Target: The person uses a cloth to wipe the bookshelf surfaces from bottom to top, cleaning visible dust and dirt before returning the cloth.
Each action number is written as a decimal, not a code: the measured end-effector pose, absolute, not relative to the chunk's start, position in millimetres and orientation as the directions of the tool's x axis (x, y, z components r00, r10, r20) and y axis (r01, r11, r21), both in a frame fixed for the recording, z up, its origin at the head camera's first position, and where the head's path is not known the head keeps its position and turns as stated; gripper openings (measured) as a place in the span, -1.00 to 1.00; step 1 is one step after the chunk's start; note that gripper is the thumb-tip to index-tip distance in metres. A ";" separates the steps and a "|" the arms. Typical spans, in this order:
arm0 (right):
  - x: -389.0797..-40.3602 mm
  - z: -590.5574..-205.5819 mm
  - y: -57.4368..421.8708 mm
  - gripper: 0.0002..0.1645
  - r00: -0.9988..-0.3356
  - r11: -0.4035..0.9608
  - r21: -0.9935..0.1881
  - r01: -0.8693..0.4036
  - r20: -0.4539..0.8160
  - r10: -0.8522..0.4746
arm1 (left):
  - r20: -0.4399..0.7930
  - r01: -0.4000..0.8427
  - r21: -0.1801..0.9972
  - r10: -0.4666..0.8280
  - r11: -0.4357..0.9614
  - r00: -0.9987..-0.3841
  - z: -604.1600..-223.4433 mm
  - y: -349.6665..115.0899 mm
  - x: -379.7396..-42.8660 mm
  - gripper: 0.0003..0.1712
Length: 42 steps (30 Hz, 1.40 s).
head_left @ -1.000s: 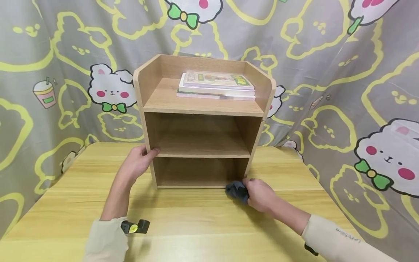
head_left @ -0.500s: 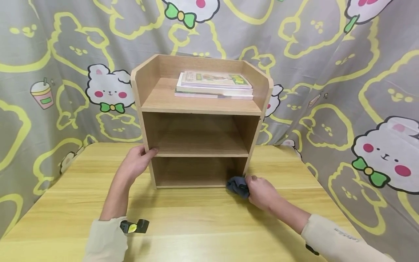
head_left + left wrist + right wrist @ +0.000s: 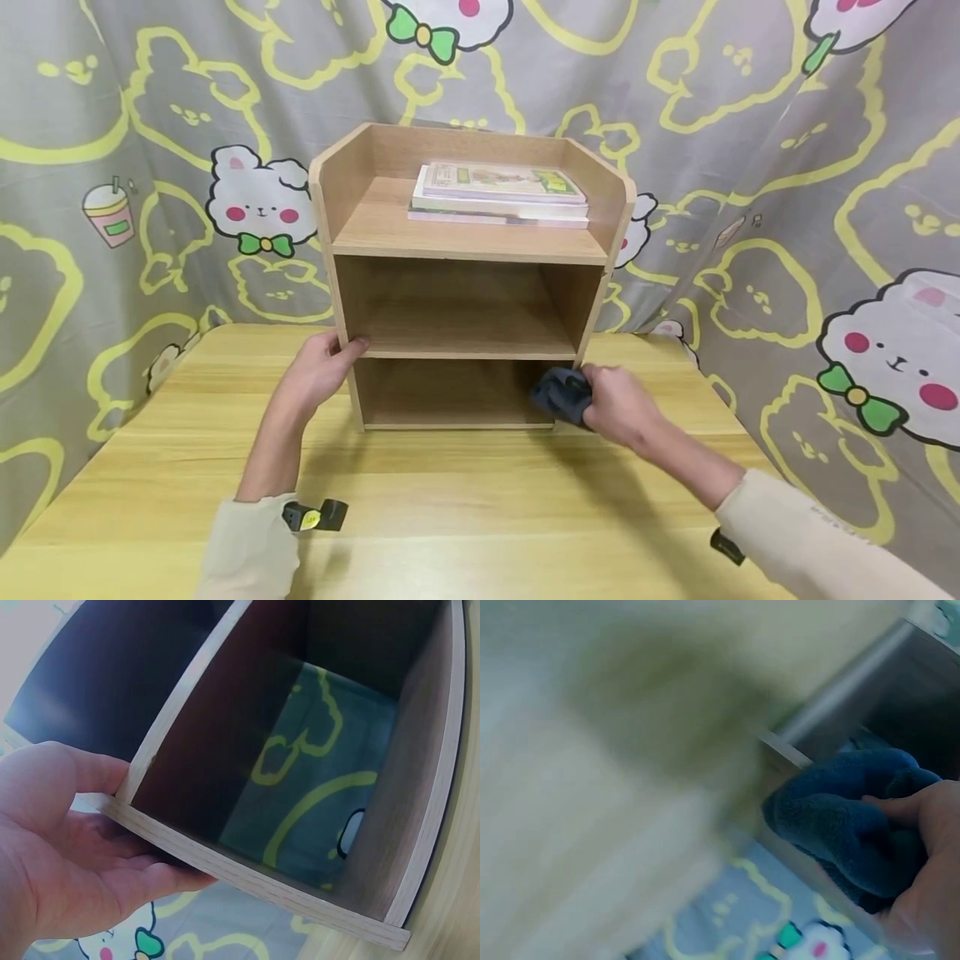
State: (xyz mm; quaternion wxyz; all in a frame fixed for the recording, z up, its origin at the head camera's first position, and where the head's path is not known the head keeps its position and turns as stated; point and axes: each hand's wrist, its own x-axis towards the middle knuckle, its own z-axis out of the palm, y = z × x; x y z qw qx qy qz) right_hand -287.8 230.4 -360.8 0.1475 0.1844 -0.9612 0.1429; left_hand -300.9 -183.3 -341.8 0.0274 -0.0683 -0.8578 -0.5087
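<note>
A wooden shelf unit [image 3: 468,354] stands upright on the table, with two compartments under its top tray. My left hand [image 3: 318,371] grips its left side panel at the height of the middle shelf. In the left wrist view, that hand [image 3: 67,847] has the thumb at the panel's inner side and the fingers along the outside. My right hand [image 3: 618,404] holds a bunched dark blue cloth [image 3: 562,394] at the right panel's front edge, beside the lower compartment. The right wrist view shows the fuzzy cloth [image 3: 847,817] pinched in the hand; most of the fingers are hidden.
A small stack of books [image 3: 498,196] lies on the top of the shelf unit. Under everything is a light wooden table [image 3: 450,517]. A grey curtain [image 3: 712,125] with cartoon animals surrounds the table at the back and sides.
My right hand and the cloth have moved up along the right panel's front edge from the bottom corner. The left hand keeps its grip on the left panel.
</note>
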 end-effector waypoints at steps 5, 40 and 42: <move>-289.1 -305.5 230.2 -0.82 -0.854 0.897 -0.156 -0.413 0.408 -0.322 | 0.122 0.146 0.862 0.082 0.485 -0.989 -341.3 -183.8 -301.8 -0.35; -284.5 -194.7 245.8 -0.74 -0.881 0.924 -0.312 -0.224 0.471 -0.055 | 0.110 0.138 0.854 0.085 0.501 -0.990 -339.7 -182.2 -300.6 -0.34; -285.1 -209.7 245.0 -0.79 -0.892 0.920 -0.314 -0.235 0.446 -0.076 | 0.110 0.139 0.854 0.086 0.501 -0.990 -340.0 -182.5 -300.7 -0.34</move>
